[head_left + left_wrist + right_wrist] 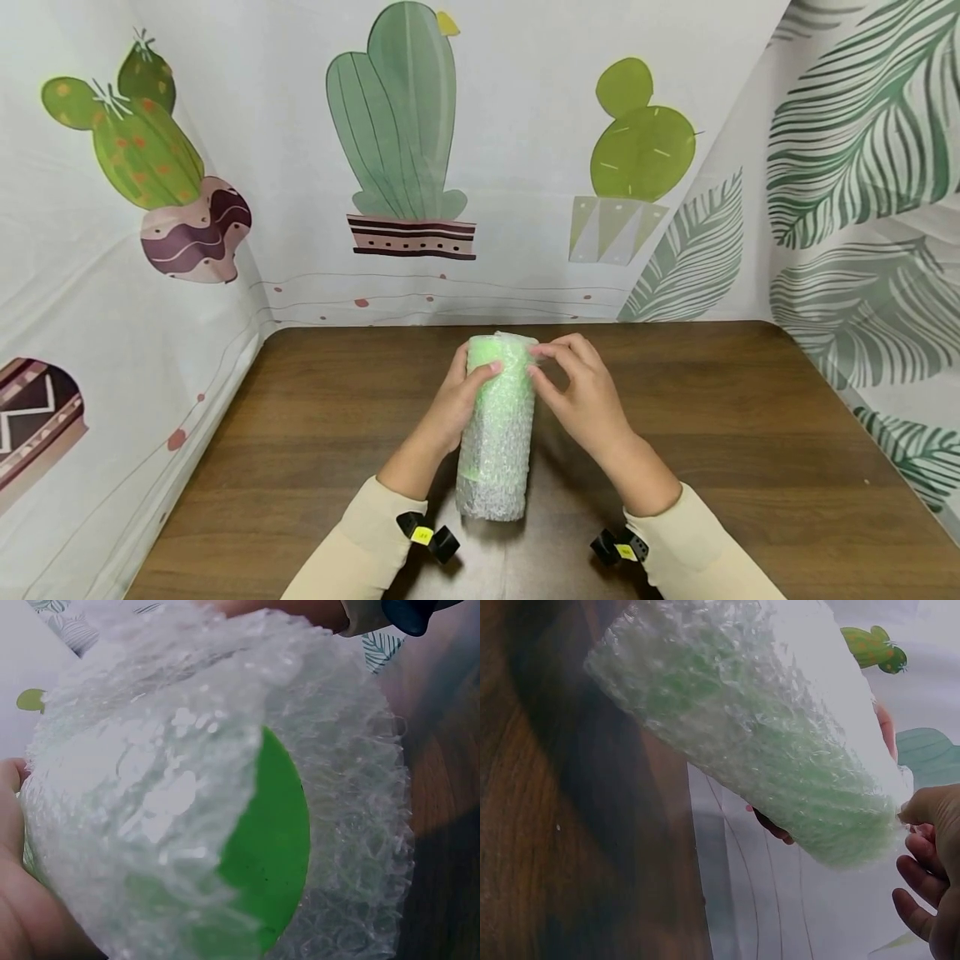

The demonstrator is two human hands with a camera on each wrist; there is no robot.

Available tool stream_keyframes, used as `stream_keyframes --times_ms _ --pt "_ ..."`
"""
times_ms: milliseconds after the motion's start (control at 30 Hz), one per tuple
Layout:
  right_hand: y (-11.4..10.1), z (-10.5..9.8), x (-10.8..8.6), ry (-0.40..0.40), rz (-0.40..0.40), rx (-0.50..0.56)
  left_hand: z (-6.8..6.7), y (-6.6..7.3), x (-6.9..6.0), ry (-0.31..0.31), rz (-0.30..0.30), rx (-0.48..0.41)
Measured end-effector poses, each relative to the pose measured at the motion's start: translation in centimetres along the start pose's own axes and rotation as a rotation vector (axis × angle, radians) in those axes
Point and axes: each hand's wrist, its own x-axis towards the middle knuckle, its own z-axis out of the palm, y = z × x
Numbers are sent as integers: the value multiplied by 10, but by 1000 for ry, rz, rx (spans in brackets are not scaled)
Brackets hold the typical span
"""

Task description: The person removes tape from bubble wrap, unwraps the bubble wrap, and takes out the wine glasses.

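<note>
A green object (274,840), its kind hidden, is rolled up in clear bubble wrap (495,442) that forms a tall cylinder. My left hand (454,404) grips the roll near its upper end, thumb across the front; the fingers behind are mostly hidden. At the upper right rim, my right hand (587,398) pinches the edge of the wrap between thumb and index finger. The right wrist view shows this right hand (934,855) with its other fingers loosely bent. A rounded green face shows inside the wrap's open lower end in the left wrist view.
Beneath the roll lies a brown wooden table (337,417). A white cloth (517,150) printed with cacti and leaves hangs behind it and along both sides. Small black wrist cameras sit on both cream sleeves (367,533).
</note>
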Motion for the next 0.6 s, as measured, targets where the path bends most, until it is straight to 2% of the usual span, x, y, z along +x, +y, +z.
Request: stream_keyframes --times_ms 233,600 --pt "1 -1 2 30 -48 -29 0 1 0 -6 2 -6" --pt "0 -3 2 11 30 101 1 3 -1 -38 12 -25"
